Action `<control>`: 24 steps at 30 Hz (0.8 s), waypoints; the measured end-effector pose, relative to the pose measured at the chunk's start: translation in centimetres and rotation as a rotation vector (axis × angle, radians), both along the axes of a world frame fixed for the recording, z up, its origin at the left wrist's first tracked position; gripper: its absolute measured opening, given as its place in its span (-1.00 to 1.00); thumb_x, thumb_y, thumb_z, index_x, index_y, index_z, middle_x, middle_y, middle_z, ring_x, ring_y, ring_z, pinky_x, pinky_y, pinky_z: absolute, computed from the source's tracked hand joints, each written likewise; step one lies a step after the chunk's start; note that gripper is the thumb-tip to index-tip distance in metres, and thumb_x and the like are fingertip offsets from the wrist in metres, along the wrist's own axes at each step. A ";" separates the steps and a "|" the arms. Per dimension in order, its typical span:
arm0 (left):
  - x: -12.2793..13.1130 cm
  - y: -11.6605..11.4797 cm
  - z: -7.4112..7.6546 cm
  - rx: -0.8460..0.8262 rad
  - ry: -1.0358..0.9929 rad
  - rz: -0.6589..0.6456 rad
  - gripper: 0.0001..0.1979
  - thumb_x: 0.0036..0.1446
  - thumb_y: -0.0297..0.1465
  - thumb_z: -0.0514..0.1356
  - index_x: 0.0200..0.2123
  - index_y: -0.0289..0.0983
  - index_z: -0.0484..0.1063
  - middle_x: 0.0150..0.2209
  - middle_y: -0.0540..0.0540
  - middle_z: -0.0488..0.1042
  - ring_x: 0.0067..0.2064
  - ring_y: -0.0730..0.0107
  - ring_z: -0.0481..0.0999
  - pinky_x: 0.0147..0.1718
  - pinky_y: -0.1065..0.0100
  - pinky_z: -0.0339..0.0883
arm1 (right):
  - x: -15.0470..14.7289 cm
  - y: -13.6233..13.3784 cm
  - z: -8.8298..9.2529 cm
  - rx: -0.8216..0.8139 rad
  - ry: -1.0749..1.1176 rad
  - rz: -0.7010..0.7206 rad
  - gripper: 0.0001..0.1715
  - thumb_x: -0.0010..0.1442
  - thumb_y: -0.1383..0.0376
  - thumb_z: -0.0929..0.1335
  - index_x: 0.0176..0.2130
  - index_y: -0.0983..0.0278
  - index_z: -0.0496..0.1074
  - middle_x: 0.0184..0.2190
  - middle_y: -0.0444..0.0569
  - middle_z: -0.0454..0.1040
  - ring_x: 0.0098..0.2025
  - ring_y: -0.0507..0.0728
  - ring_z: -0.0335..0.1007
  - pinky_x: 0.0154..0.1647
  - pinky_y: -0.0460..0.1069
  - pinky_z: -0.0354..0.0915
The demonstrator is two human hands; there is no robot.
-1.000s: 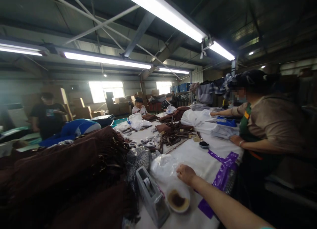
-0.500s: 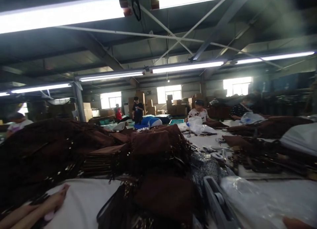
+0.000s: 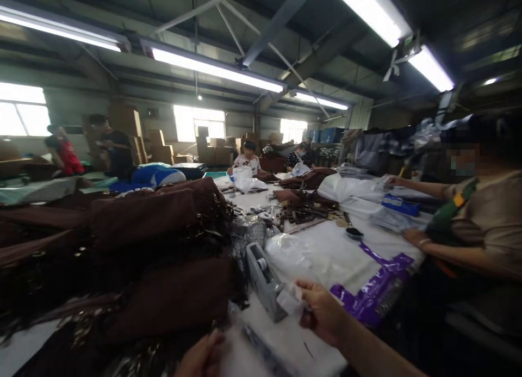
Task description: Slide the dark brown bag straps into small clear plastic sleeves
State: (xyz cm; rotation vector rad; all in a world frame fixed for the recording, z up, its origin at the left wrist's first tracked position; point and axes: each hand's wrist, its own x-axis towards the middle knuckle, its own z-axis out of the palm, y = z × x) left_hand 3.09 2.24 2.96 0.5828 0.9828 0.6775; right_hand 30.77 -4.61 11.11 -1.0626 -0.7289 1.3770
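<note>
My right hand (image 3: 324,310) is closed, thumb against fingers, on a piece of clear plastic film (image 3: 289,300); whether it is tape or a bag's edge I cannot make out. The film lies against the front end of a grey tape dispenser (image 3: 264,284) on the white table (image 3: 281,341). At the bottom edge, my left hand (image 3: 200,356) is blurred and partly cut off, its fingers beside a stack of dark brown fabric bags (image 3: 175,295) with metal fittings. A dark strip on the table lies between both hands, smeared by motion.
A large heap of brown bags (image 3: 142,214) fills the left. Clear plastic (image 3: 291,252) and bubble wrap (image 3: 248,233) lie behind the dispenser. Purple packaging (image 3: 373,290) is right of my hand. A co-worker (image 3: 481,219) stands at the right table edge; others work farther back.
The view has swung right, bringing the co-worker and purple packaging into sight. My right hand has come in to the dispenser with film in its fingers; my left hand has left the white surface at left.
</note>
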 end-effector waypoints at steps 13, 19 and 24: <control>0.1 -2.5 1.4 0.152 -0.114 -0.012 -0.58 -0.25 -0.25 0.46 -0.42 -0.28 0.33 -0.69 0.20 0.14 -0.72 0.74 -0.05 -0.76 0.57 -0.21 | -13.5 2.8 -6.5 -0.293 -0.078 0.174 -0.46 -0.05 -0.14 0.37 -0.43 0.26 0.26 -0.74 -0.28 0.22 -0.79 -0.11 -0.01 -0.77 -0.18 -0.18; 0.8 -2.3 1.4 0.148 -0.093 0.041 -0.62 -0.22 -0.30 0.44 -0.34 -0.30 0.40 -0.64 0.12 0.29 -0.72 0.71 0.06 -0.76 0.57 -0.15 | -12.4 1.9 -6.0 -0.063 -0.109 0.236 -0.33 -0.05 -0.20 0.37 -0.26 0.33 0.37 -0.61 -0.20 0.31 -0.65 -0.09 0.13 -0.66 -0.16 -0.04; 0.9 -2.2 0.8 0.136 -0.089 0.039 -0.59 -0.23 -0.25 0.45 -0.33 -0.29 0.41 -0.66 0.18 0.21 -0.73 0.74 0.01 -0.76 0.58 -0.15 | -12.4 3.2 -5.7 -0.102 -0.355 0.016 -0.54 -0.03 -0.04 0.37 -0.49 0.33 0.37 -0.77 -0.25 0.17 -0.70 -0.07 0.00 -0.66 -0.12 -0.10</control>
